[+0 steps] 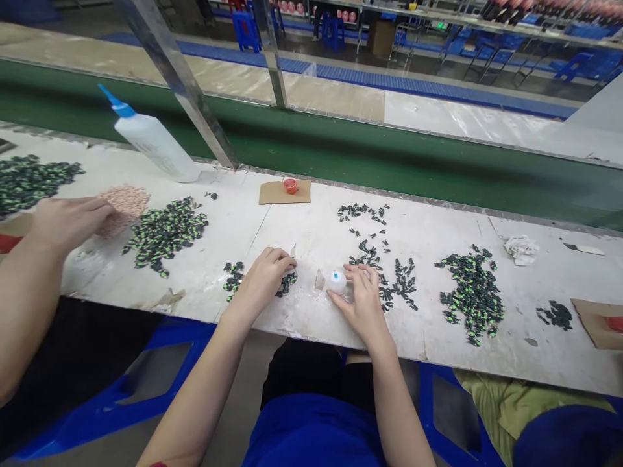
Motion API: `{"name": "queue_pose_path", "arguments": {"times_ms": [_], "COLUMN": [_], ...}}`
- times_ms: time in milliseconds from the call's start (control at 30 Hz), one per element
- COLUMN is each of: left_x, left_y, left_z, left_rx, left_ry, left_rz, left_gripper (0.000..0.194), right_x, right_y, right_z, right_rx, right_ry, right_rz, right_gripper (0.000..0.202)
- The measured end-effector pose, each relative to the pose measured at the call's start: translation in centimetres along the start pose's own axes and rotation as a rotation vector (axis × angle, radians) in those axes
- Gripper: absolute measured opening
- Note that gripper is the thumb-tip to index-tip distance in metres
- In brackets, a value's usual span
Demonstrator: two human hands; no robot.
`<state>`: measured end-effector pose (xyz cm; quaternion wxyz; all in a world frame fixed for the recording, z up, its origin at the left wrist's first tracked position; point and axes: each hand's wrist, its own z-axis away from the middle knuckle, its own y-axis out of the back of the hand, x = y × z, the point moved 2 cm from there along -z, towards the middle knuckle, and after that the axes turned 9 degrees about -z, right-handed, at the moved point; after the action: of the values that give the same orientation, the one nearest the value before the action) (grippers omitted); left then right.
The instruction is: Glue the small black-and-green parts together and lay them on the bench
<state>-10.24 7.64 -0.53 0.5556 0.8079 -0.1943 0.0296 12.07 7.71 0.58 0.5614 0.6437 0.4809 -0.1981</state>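
My left hand (263, 279) rests over a small pile of dark parts (234, 277), its fingertips together at the pile's right side; what they pinch, if anything, is too small to name. In my right hand (361, 295), a small white round container (337, 281) with a blue spot on top sits between thumb and fingers, upright on the white table. Just left of it lies a small clear scrap (320, 280). Loose dark parts (403, 282) are scattered beyond and to the right of my right hand.
A large white bottle (158, 146) with a blue nozzle leans at the back left. A red cup (291, 186) sits on cardboard (268, 192). Another person's hand (73, 220) is at pink pieces (127, 202). Black-green piles (168, 233) and crumpled tissue (521, 250) lie around.
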Motion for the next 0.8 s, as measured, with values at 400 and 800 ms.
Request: {"name": "queue_pose_path", "arguments": {"times_ms": [400,800], "left_x": [8.6,8.3], "left_y": [-1.0,-1.4], "left_z": [4.5,5.3], "left_rx": [-0.074,0.170], "left_ry": [-0.009,0.081], "left_rz": [0.248,0.329], "left_gripper": [0.017,0.015], "right_x": [1.9,0.3], "right_y": [4.5,2.4], "right_z": [5.0,4.9], "right_rx": [0.329,0.397], "right_ry": [-0.218,-0.398], "right_rz": [-0.543,-0.413], "right_gripper": [0.025,0.029]}}
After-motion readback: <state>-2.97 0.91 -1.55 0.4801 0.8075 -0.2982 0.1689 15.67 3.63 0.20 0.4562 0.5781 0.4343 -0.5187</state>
